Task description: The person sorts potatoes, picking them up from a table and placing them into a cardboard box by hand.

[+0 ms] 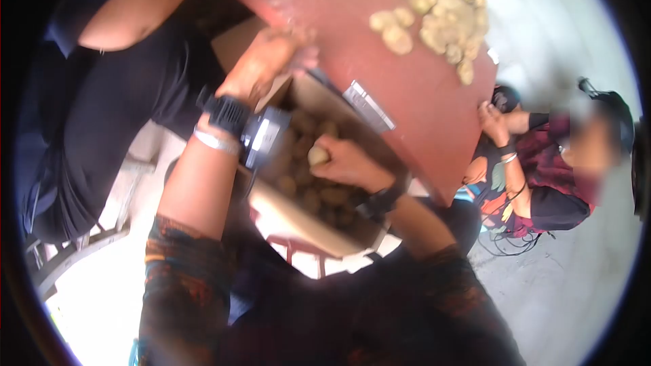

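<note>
My right hand [349, 163] is closed around a pale potato [318, 156], above the inside of a cardboard box [278, 213]. Many brown potatoes [332, 196] lie in the box below it. At the box's far left corner, beside the red table's edge, is my left hand [274, 54]; its fingers are smeared by motion, and whether they hold anything cannot be made out. A black device with a pale label [266, 137] is strapped at my left wrist and covers part of the box.
The red table [339, 34] carries several piles of potatoes and ginger-like pieces [454, 24]. A white label strip [369, 105] lies near its edge. One person [556, 156] sits at the right; another person's arm [135, 17] and dark clothing are at the left.
</note>
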Demonstrator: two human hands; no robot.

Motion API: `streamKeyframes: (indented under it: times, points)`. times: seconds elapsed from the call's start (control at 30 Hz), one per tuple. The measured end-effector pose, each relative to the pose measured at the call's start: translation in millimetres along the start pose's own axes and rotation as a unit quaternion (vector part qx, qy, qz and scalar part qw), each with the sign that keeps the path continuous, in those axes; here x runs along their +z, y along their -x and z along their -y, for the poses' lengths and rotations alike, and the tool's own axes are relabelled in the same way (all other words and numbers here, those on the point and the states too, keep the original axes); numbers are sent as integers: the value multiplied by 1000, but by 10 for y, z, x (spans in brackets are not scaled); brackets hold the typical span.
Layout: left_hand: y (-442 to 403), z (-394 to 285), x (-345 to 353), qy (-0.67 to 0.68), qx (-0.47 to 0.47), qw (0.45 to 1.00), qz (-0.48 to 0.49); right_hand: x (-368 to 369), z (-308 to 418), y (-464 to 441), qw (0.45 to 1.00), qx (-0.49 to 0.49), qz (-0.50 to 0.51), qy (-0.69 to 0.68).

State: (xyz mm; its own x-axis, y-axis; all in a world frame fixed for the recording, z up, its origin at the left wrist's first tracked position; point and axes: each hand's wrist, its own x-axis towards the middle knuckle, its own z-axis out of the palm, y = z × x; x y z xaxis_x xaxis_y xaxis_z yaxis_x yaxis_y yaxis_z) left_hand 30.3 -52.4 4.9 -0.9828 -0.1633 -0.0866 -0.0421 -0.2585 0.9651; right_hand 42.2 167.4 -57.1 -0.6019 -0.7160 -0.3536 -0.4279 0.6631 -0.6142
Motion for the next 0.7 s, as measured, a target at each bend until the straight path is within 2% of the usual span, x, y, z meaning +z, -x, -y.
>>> streamKeyframes:
  times: [0.03,0.13,0.2,0.23,0.3,0.37,0.43,0.5,0.53,0.6,0.63,0.7]
  points:
    - [29,-18,17,-11,4,1000,-13,129,-128,-79,999,35,-12,21]
    - [69,-80,15,-9,1,1000,-2,210,-206,-27,998,33,-60,5]
    - [31,-54,31,-8,8,1000,11,154,-209,16,982,-97,-160,37]
    - [41,-60,39,-10,4,1000,15,-15,-74,49,980,-102,-166,41]
    - [76,-72,60,-14,5,1000,17,-467,223,233,990,-87,-94,-59]
    - [87,-53,99,-18,10,999,30,-842,330,253,967,-111,-179,-145]
    - [70,-38,141,-21,-4,1000,21,-1189,144,44,933,-125,-323,-95]
    - [35,-3,133,-22,-9,999,31,-1479,89,-184,881,-102,-452,96]
    - [45,-23,140,-20,-11,999,32,-1597,84,-280,881,-107,-451,96]
    - [29,-22,136,-15,-18,999,30,-1784,70,-489,854,-93,-443,255]
    - [19,-15,139,-11,-27,999,34,-1827,62,-637,854,-93,-443,255]
    - [1,-23,157,-16,-32,999,34,-1854,42,-916,846,-8,-391,362]
